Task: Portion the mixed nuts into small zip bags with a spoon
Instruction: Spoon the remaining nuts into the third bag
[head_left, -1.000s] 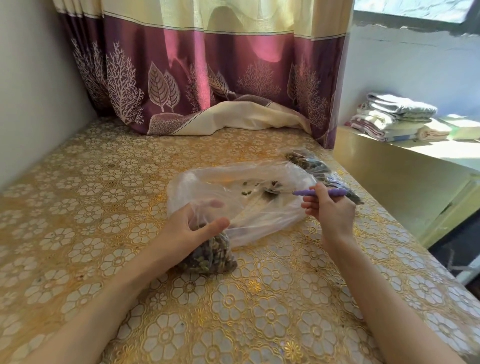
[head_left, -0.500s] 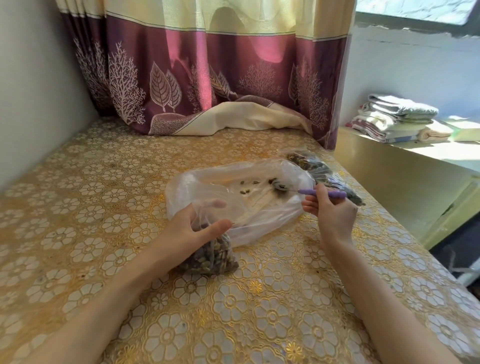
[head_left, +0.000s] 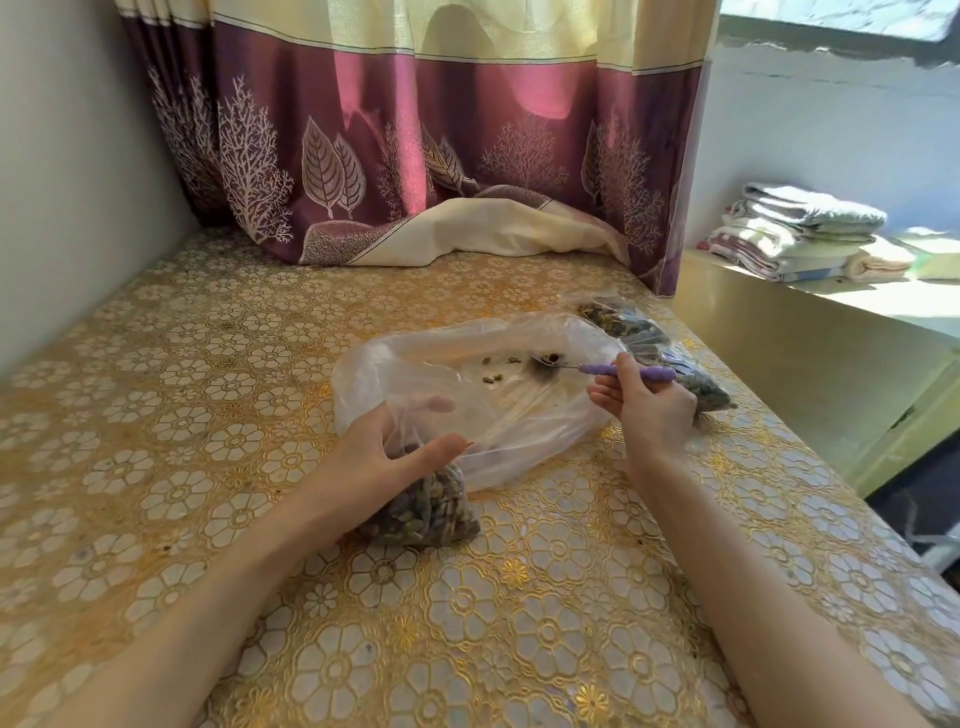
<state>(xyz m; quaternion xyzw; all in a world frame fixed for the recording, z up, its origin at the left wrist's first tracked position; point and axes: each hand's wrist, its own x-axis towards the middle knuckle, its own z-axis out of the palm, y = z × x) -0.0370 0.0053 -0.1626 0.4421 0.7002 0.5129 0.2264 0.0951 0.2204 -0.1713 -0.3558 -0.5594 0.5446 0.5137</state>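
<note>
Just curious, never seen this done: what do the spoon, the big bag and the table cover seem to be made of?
Spoon: shiny bowl and thin neck, probably metal; matte purple handle, likely plastic or rubber.
Big bag: thin, clear, crinkled film, almost surely soft plastic.
Table cover: glossy gold flower pattern with highlights; looks like embossed vinyl, though coated cloth is possible.

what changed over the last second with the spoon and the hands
The right hand drew the spoon back a little toward the right, its bowl still inside the big bag near the mouth. The left hand kept gripping the small bag; the filled bags did not move.
</note>
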